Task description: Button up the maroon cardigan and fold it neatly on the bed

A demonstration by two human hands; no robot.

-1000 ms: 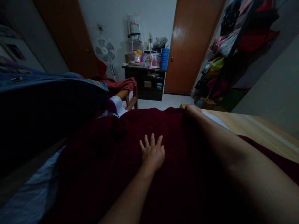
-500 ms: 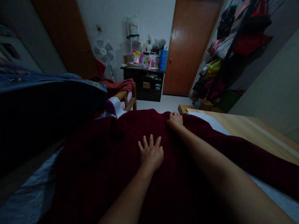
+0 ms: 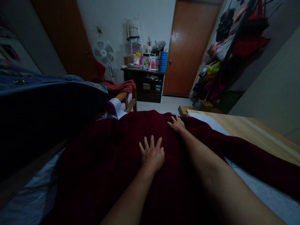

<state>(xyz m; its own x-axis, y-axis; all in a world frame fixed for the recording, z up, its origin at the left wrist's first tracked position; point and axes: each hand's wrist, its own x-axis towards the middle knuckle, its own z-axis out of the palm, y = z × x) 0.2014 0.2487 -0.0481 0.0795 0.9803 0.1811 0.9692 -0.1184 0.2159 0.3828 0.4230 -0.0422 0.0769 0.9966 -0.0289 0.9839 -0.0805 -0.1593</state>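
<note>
A dark red garment (image 3: 131, 134), with a long sleeve (image 3: 253, 153) stretched out to the right, lies spread over a pale sheet (image 3: 30, 190). On the middle of the cloth rests my left hand (image 3: 152, 157), palm down with its fingers spread. Farther out and to the right, my right hand (image 3: 178, 124) lies flat near the garment's far edge, fingers apart. Both palms touch the fabric and neither hand grips it. The near part of the garment is too dark to make out.
A wooden board (image 3: 257, 125) runs along the right side. Hanging patterned blue cloth (image 3: 47, 79) crowds the left. Beyond stand a wooden chair (image 3: 131, 101) draped with red cloth, a white fan (image 3: 104, 53), a dark cabinet (image 3: 150, 97), a door (image 3: 185, 50) and hanging bags (image 3: 248, 43).
My right hand has opened from curled fingers at the garment's far edge to spread fingers, a little nearer to me. The right sleeve has shifted, uncovering more sheet. My left hand stays put.
</note>
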